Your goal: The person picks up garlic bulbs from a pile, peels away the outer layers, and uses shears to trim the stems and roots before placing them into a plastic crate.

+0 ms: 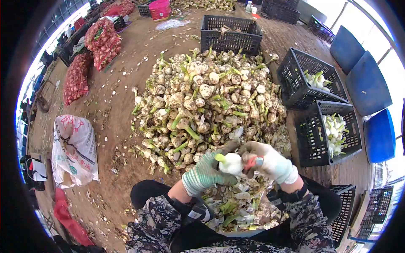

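Note:
My left hand, in a green-and-white striped glove, is closed round a white garlic bulb with a short green stem. Close against the bulb's other side is my right hand, in a soiled white glove with its fingers curled. A small red object shows at those fingers; its kind is not clear. Just beyond both hands rises a big heap of garlic bulbs, dirty and with cut green stems. Below my hands, peeled skins and stem scraps lie between my knees.
At the right stand black crates with white garlic bulbs in them. Another black crate sits behind the heap. Along the left are a white woven sack, red mesh bags and a red cloth. A pink bucket stands farther back.

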Demonstrator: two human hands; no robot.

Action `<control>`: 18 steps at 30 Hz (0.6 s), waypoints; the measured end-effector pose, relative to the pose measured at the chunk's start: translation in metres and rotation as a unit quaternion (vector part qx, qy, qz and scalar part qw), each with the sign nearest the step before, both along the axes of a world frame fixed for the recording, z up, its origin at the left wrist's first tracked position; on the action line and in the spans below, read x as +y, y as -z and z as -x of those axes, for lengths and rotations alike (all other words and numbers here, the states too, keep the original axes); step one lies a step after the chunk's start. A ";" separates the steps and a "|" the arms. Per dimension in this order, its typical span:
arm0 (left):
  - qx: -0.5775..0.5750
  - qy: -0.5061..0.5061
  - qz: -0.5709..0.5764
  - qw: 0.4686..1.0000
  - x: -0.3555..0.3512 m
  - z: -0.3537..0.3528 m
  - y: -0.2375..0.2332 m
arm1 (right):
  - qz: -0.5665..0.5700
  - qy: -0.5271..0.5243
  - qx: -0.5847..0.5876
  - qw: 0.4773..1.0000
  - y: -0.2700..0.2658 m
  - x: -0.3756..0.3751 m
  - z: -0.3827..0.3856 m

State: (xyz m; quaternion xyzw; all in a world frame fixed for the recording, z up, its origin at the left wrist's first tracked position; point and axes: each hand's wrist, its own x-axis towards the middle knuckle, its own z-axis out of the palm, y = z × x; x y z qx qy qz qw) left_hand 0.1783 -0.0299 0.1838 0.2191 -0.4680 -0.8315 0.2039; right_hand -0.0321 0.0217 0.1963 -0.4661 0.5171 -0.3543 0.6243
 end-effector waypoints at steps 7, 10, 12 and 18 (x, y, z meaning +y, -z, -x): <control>-0.050 -0.027 0.050 0.997 0.001 0.002 0.011 | 0.116 0.061 0.137 0.982 0.006 0.013 -0.019; -0.056 -0.013 0.007 0.998 0.001 0.003 0.003 | -0.066 0.055 0.016 0.996 -0.016 0.007 -0.011; -0.077 -0.010 0.013 0.997 -0.001 0.002 0.001 | -0.056 0.103 -0.027 0.993 -0.015 0.007 -0.013; -0.062 -0.014 0.105 0.992 -0.001 0.001 0.010 | 0.014 0.035 -0.021 0.999 -0.002 0.007 -0.017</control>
